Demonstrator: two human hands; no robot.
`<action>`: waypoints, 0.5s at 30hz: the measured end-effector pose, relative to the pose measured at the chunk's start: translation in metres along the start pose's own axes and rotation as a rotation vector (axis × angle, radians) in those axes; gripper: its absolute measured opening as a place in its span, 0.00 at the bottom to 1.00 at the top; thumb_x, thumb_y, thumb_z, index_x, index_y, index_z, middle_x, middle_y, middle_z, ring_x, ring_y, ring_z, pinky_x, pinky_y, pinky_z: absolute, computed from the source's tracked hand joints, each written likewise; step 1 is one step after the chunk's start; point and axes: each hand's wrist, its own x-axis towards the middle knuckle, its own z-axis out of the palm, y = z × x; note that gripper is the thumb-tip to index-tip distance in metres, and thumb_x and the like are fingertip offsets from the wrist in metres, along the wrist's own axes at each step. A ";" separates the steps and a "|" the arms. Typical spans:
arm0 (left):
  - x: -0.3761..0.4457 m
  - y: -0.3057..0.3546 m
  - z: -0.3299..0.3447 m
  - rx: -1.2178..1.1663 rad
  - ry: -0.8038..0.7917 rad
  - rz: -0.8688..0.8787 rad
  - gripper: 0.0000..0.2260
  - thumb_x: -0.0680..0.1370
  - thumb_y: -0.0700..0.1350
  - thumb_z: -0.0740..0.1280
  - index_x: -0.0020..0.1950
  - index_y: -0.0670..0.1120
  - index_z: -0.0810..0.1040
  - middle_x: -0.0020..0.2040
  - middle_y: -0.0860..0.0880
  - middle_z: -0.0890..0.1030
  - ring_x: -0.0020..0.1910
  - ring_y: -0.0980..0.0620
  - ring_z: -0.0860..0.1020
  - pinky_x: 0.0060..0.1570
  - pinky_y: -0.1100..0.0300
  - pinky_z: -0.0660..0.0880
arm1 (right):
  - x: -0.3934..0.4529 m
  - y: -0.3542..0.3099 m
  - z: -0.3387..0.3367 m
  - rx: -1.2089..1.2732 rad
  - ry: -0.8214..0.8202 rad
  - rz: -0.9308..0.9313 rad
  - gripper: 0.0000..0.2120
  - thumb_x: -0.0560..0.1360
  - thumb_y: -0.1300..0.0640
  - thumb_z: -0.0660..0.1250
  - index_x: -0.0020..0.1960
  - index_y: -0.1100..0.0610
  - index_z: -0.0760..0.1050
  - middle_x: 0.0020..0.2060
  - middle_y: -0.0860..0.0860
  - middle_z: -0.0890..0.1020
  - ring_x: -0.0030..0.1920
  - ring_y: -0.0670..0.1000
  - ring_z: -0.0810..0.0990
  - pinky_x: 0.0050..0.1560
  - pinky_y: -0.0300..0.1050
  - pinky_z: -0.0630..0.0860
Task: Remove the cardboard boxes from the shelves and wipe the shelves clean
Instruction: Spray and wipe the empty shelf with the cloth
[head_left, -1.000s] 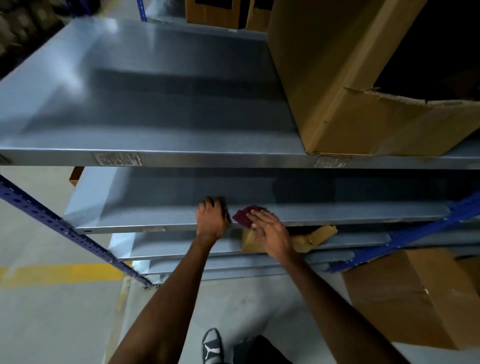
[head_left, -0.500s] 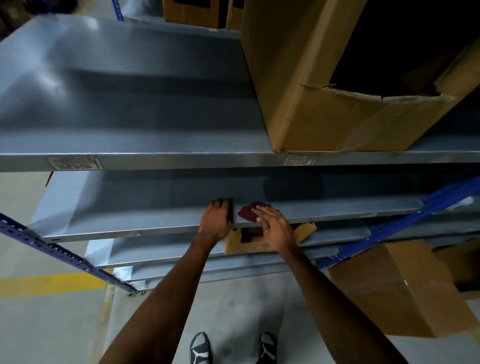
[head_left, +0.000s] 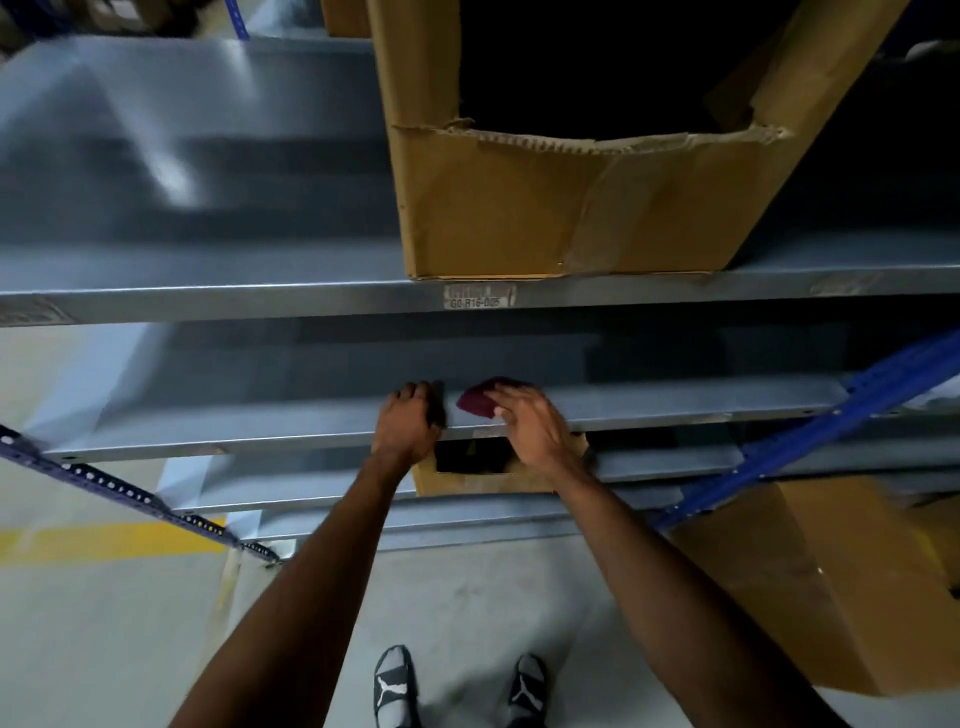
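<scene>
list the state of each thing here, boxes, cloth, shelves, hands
top shelf box: open, rim torn, on top shelf
red cloth: on middle shelf, under right hand
left hand: fingers curled over shelf edge
floor box: closed

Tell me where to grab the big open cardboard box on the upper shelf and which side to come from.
Probably take the cardboard box by its two side walls, low down, coming from the front edge of the upper shelf. Its near wall is torn and creased along the top rim, so that looks a weak grip. Its bottom front edge sits almost at the shelf's lip, so it should slide forward.
</scene>
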 end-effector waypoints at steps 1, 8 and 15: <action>0.000 0.010 0.001 -0.010 -0.004 0.004 0.23 0.75 0.43 0.67 0.69 0.40 0.69 0.64 0.38 0.75 0.61 0.37 0.73 0.61 0.49 0.70 | 0.007 -0.006 0.001 0.001 0.011 0.025 0.17 0.80 0.61 0.64 0.67 0.52 0.78 0.68 0.49 0.77 0.68 0.52 0.74 0.70 0.43 0.65; 0.006 0.058 0.017 -0.071 0.002 -0.002 0.23 0.75 0.42 0.66 0.70 0.39 0.69 0.64 0.37 0.75 0.62 0.38 0.72 0.62 0.49 0.69 | -0.021 0.031 -0.007 0.056 -0.012 -0.167 0.16 0.78 0.64 0.67 0.64 0.55 0.81 0.65 0.50 0.80 0.67 0.52 0.76 0.74 0.40 0.59; 0.014 0.070 0.025 -0.088 0.011 0.013 0.23 0.76 0.43 0.67 0.70 0.40 0.69 0.63 0.37 0.75 0.61 0.38 0.73 0.61 0.48 0.71 | 0.003 0.036 -0.016 0.017 0.074 0.030 0.18 0.77 0.63 0.67 0.66 0.52 0.79 0.67 0.48 0.79 0.68 0.52 0.74 0.69 0.44 0.69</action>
